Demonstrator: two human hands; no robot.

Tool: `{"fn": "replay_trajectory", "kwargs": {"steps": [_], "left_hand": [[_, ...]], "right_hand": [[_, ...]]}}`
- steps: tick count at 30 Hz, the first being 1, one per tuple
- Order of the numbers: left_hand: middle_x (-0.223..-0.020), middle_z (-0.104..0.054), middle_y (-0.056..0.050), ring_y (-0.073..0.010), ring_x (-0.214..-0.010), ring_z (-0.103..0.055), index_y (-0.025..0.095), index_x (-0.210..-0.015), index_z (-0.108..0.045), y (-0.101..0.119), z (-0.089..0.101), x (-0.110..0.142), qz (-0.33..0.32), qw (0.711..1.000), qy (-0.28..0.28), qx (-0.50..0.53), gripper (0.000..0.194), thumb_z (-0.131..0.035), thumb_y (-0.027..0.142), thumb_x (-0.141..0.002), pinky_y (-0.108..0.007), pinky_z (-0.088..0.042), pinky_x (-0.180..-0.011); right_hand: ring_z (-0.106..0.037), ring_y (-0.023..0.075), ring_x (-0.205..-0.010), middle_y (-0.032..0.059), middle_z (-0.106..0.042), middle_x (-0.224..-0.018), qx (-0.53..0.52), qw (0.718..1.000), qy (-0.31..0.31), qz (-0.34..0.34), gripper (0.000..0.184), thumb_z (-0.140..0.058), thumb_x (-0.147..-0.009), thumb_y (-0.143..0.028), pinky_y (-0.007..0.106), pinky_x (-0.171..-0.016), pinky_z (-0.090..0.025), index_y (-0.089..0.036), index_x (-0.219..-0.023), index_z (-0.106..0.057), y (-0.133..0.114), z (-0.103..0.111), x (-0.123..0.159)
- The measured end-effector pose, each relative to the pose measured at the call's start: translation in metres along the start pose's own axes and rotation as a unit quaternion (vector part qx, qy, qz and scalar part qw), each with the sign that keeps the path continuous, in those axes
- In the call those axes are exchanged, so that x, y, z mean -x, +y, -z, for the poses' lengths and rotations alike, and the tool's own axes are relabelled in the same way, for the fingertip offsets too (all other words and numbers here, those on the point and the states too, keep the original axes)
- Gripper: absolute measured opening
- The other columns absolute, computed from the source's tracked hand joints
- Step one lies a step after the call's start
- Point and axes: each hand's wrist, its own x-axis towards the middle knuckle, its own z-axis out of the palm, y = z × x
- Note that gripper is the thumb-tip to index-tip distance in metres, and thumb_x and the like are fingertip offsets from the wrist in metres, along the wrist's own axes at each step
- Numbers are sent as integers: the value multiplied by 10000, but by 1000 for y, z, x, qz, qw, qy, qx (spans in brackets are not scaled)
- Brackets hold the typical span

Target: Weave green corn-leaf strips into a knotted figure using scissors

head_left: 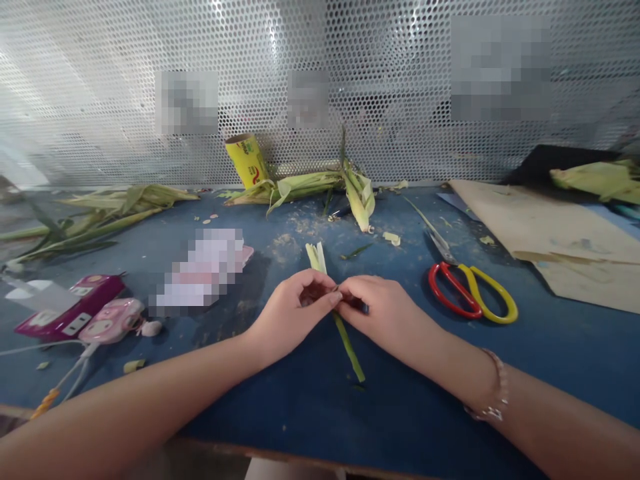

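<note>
Near the front middle of the blue table, my left hand [295, 307] and my right hand [383, 310] meet with fingertips pinched together. Between them they hold a narrow strip of corn husk [349, 348]. Its pale, split end sticks out beyond my fingers, and its green end points down toward me. My fingers hide the middle of the strip, so I cannot make out exactly what they pinch there. Right of my right hand lies a pair of scissors [457, 277] with one red and one yellow handle, blades pointing away.
Corn husks [300, 187] lie along the perforated metal wall beside a tilted yellow tube [247, 162]. More leaves [110, 213] sit at left, above a blurred phone-like object [203, 273], a purple power strip [70, 310] and cables. Cardboard [545, 220] covers the right back. Scraps dot the table.
</note>
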Motion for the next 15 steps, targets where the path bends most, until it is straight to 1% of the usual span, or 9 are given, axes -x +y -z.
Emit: {"fn": "replay_trajectory", "kwargs": {"steps": [4,7,10,15], "left_hand": [[-690,-554,21,-101,-663,-523,167,-738,-540,-2,1,-1,14,1000,-8,9,139,-565,301,-766,-244,-429,-632],[-681,-543,28,-101,-656,-515,174,-724,-532,-4,2,0,11,1000,-9,-5,130,-558,294,-768,-245,-424,-623],[-690,-553,26,-108,-673,-527,175,-712,-538,-4,3,-1,10,1000,-16,-15,111,-580,272,-747,-253,-430,-641],[-699,-591,15,-121,-694,-555,176,-692,-559,-6,5,-4,6,999,-33,-23,80,-587,241,-729,-269,-444,-675]], "right_hand": [[-531,155,-686,10,-564,-678,52,998,-6,24,133,-503,-823,-153,278,-638,-395,-179,-692,-503,0,-3,3],[-527,166,-691,17,-566,-691,69,997,-19,15,105,-503,-833,-180,291,-639,-396,-175,-728,-504,0,-4,4],[-524,172,-708,22,-574,-716,53,998,-39,-5,97,-503,-844,-210,292,-631,-391,-179,-753,-506,1,-3,4],[-519,152,-715,8,-561,-710,-25,996,-72,-54,137,-500,-853,-202,267,-620,-373,-191,-716,-492,-1,2,2]]}}
